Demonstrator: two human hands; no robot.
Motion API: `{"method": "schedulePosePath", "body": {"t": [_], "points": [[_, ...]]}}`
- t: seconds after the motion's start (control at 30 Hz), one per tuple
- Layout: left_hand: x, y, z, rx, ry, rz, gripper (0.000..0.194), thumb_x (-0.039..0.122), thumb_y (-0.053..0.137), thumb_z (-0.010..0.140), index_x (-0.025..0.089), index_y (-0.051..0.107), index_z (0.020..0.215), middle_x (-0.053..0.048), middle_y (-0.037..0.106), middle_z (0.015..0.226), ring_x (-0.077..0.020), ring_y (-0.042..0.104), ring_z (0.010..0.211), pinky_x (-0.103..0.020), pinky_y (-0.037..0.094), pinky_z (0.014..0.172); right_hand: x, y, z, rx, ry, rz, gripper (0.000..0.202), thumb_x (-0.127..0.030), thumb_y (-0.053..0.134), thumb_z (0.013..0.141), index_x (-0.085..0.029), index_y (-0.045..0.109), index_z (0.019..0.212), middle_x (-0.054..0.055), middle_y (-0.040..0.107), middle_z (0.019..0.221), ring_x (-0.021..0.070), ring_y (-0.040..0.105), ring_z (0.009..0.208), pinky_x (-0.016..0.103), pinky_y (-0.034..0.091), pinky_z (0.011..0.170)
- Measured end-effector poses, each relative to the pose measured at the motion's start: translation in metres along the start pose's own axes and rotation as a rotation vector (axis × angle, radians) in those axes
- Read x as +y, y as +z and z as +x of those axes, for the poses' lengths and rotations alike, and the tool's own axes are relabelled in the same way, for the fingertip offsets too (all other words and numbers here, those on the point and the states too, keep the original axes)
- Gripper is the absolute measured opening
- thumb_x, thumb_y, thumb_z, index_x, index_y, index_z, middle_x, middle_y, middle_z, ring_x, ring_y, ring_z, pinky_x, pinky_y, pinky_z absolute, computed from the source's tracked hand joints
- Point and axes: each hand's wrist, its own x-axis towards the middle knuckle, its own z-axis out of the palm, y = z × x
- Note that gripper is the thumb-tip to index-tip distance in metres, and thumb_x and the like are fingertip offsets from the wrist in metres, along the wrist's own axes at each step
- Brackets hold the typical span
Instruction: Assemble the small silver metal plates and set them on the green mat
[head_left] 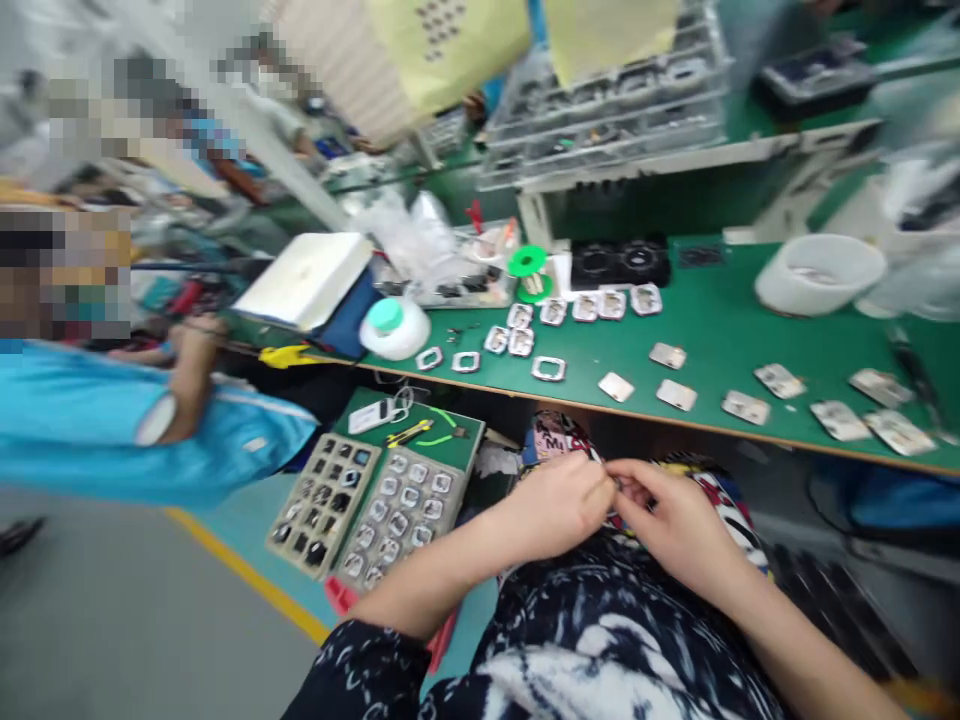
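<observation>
Both hands meet over the lap, below the front edge of the green bench [720, 320]. My left hand [562, 505] is closed, its fingertips pressed against those of my right hand [671, 510]. The right thumb and fingers are pinched together. Whatever lies between them is too small and hidden to name. On the bench beyond the hands lie several metal watch-like frames [549, 369] and several flat silvery pieces [616, 387].
At the left are a tray of dark parts [322, 500], a tray of silvery frames [397, 515], and a person in a blue top [97, 430]. A white bottle [395, 330], green spool [529, 272] and white tub [817, 275] stand on the bench.
</observation>
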Motion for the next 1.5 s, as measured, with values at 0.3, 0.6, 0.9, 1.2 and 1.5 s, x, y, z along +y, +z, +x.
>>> {"method": "schedulePosePath", "body": {"t": [0.3,0.6,0.9,1.2,1.5], "points": [[-0.005,0.000,-0.001,0.118,-0.047,-0.007,0.028,0.026,0.046,0.108,0.013,0.066,0.094,-0.006,0.057,0.089,-0.0203,0.053,0.084,-0.036,0.047,0.077,0.007,0.000,0.004,0.060,-0.002,-0.071,0.029,-0.043,0.061,0.096,-0.025,0.074,0.114,0.000,0.077,0.093,0.0166,0.072,0.076,0.026,0.058,0.068],[-0.007,0.001,-0.001,0.111,-0.035,0.039,0.022,0.025,0.052,0.103,0.013,0.065,0.090,-0.007,0.054,0.087,-0.0209,0.052,0.082,-0.036,0.045,0.072,0.021,0.003,0.007,0.014,0.040,-0.060,0.037,-0.049,0.065,0.092,-0.023,0.075,0.115,0.004,0.079,0.100,0.0185,0.075,0.080,0.025,0.062,0.072],[-0.006,0.007,-0.002,0.118,0.051,0.095,0.022,0.024,0.052,0.104,0.013,0.066,0.091,-0.009,0.056,0.089,-0.0232,0.055,0.085,-0.038,0.044,0.068,0.016,0.002,0.007,-0.026,0.046,-0.059,0.036,-0.049,0.065,0.091,-0.022,0.076,0.113,0.006,0.080,0.100,0.0212,0.076,0.081,0.027,0.064,0.074],[-0.003,0.009,0.000,0.182,-0.082,-0.063,0.027,0.026,0.051,0.101,0.014,0.069,0.085,-0.008,0.061,0.083,-0.0191,0.055,0.076,-0.034,0.052,0.081,0.015,0.000,0.003,0.023,0.010,-0.099,0.037,-0.052,0.065,0.093,-0.023,0.074,0.115,0.005,0.078,0.097,0.0212,0.076,0.081,0.026,0.063,0.070],[0.001,0.023,0.000,0.387,-0.285,-0.179,0.014,0.022,0.059,0.087,0.018,0.064,0.075,-0.004,0.061,0.074,-0.0160,0.056,0.070,-0.031,0.053,0.072,0.007,0.002,0.005,0.048,0.054,-0.078,0.036,-0.050,0.067,0.095,-0.024,0.073,0.120,0.005,0.079,0.102,0.0214,0.076,0.084,0.027,0.062,0.073]]}}
